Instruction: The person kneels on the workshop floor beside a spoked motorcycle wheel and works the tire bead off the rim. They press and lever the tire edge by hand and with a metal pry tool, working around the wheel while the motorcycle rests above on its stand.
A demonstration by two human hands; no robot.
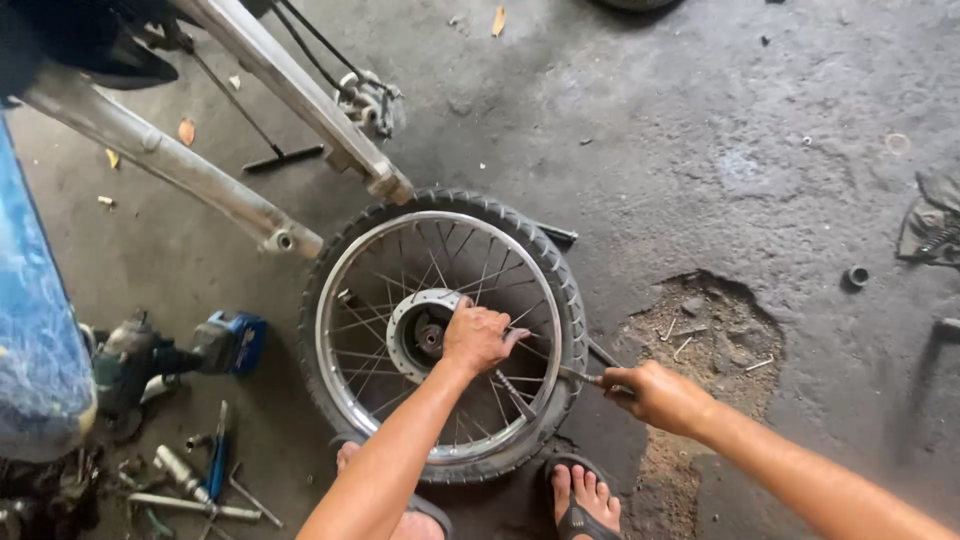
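A spoked motorcycle wheel (335,330) with a black tyre (556,262) lies flat on the concrete floor in front of my feet. My left hand (478,336) rests on the spokes beside the hub (420,335), fingers spread and pressing down. My right hand (660,396) grips a thin metal tyre lever (580,376) whose tip goes under the tyre's edge at the wheel's right side. A second metal lever (514,396) lies across the spokes just below my left hand.
Two bare motorcycle fork legs (290,85) reach down at the upper left. A blue-and-black power tool (215,345) and several hand tools (200,480) lie at the left. A broken pit in the concrete (715,335) is right of the wheel. Rags (930,225) lie far right.
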